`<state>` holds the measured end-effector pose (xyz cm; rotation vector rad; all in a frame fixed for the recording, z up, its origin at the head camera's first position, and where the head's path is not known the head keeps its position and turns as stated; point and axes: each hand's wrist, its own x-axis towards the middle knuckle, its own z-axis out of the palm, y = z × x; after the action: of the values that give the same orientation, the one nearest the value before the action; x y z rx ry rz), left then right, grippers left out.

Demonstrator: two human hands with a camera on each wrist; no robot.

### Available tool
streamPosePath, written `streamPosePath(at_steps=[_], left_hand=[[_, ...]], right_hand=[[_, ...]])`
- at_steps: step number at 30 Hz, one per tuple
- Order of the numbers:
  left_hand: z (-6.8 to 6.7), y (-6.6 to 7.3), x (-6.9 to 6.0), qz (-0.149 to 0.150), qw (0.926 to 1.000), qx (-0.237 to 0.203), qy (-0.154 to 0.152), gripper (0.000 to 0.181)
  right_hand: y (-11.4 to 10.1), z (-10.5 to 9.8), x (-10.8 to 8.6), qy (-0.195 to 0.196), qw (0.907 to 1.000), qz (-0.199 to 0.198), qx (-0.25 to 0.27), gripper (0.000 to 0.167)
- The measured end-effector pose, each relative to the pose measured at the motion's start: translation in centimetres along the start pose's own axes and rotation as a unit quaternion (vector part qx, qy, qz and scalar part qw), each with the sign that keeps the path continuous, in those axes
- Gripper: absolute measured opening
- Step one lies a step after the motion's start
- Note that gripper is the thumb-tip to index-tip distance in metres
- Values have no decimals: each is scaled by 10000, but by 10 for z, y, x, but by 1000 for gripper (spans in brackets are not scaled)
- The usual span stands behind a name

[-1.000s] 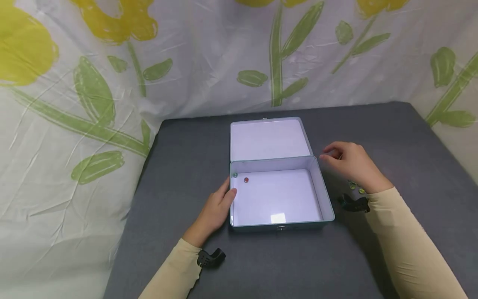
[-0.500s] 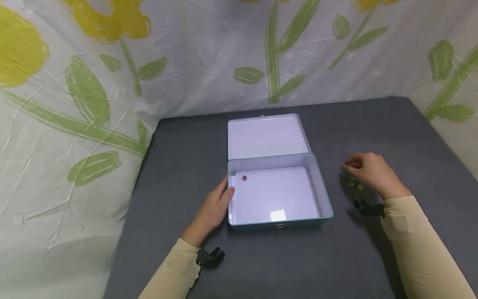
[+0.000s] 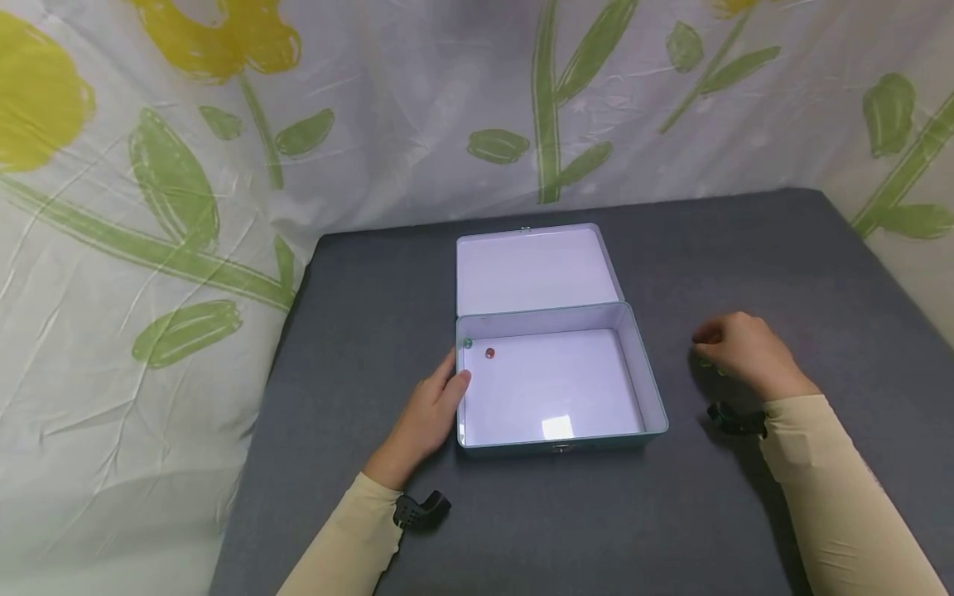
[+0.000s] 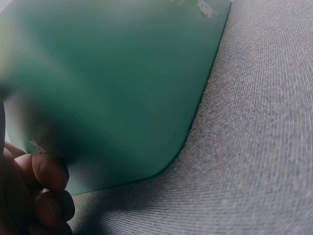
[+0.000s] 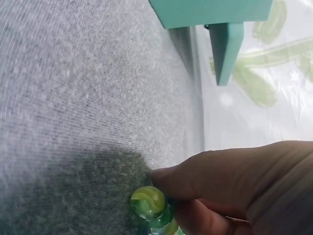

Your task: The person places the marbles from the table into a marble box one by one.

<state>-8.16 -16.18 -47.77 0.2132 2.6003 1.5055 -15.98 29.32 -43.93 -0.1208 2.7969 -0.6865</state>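
The left hand [image 3: 425,414] grips the box [image 3: 650,372], two marbles [image 3: 489,353] inside; yellow-green marbles [image 5: 147,203] lie outside at three o'clock, the right hand's [image 3: 753,352] pinch indeterminable.

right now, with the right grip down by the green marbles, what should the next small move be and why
Probably close the right grip on the yellow-green marble: the fingertips are right beside it, though whether they hold it is unclear. The open box has a red marble and a green marble inside, and the left grip holds its side.

Gap between right hand [image 3: 753,352] and box [image 3: 561,449] — side wall [image 3: 638,372] blocking low, open above
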Motion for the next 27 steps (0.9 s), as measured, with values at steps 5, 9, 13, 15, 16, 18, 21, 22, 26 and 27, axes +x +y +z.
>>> streamPosePath(at_steps=[5,9,13,15,16,18,21,22,26,27], left_hand=[[0,0,-1,2,10000,13,25,64],[0,1,-2,9,10000,14,47,63],[0,1,-2,31,10000,25,50,63],[0,1,-2,36,10000,20,36,63],[0,1,-2,44,10000,20,34,63],[0,1,-1,56,10000,10,30,63],[0,1,0,79,10000,-1,31,63],[0,1,0,89,10000,-11,29,63],[-1,2,-1,100,9999,-32,15,62],[-1,2,-1,97,9999,-28,6,62]], right_hand=[[0,0,-1,111,9999,33,-52,31],[-1,1,-1,183,9998,5,-74,29],[-1,2,0,242,9997,-37,-63,29],[-1,3,0,268,9996,-53,-44,29],[-1,3,0,281,9996,-58,-29,29],[-2,4,0,327,9994,-78,-9,30],[-5,5,1,431,9990,-142,7,30],[-6,5,1,467,9988,-163,23,30],[-14,4,2,660,9972,-342,50,29],[-16,4,2,694,9968,-386,55,29]])
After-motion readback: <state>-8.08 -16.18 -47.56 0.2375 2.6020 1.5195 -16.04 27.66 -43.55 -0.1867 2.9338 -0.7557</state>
